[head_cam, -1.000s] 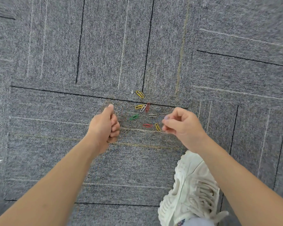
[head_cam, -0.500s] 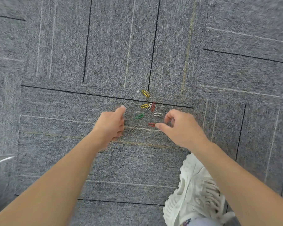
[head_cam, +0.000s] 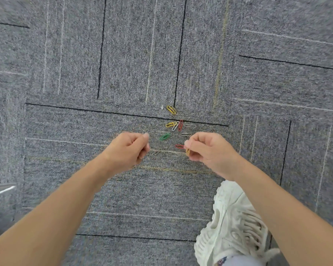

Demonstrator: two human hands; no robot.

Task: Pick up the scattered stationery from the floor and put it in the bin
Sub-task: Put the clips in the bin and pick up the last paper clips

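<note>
Head view, the only one on offer, and the marker to steer by is the green wire paper clip (head_cam: 165, 136) lying flat on the grey carpet-tile floor (head_cam: 123, 73).

Right of it, the right hand (head_cam: 210, 150) has thumb and forefinger closed in a fine pinch on a yellow wire paper clip (head_cam: 187, 151), with the other fingers curled under. Left of the green clip, the left hand (head_cam: 127, 150) is curled into a loose fist, thumb laid along the forefinger. Whether anything sits inside it, I cannot tell.

Just below and right of the green clip, a red wire paper clip (head_cam: 178, 146) lies at the right thumb tip. Below and left of it, a dull silver paper clip (head_cam: 156, 152) almost melts into the carpet. Above the green clip sits a cluster of yellow, white and red clips (head_cam: 175, 125), and further above lies a yellow pair (head_cam: 171, 110). No bin in sight.

The dangers, as I read them:
- That pinch is thin, so the yellow clip could twist free and drop back into the carpet.
- The silver clips match the carpet's grey and could be missed.
- If the fist is carrying clips, opening it for one more could spill them.
</note>
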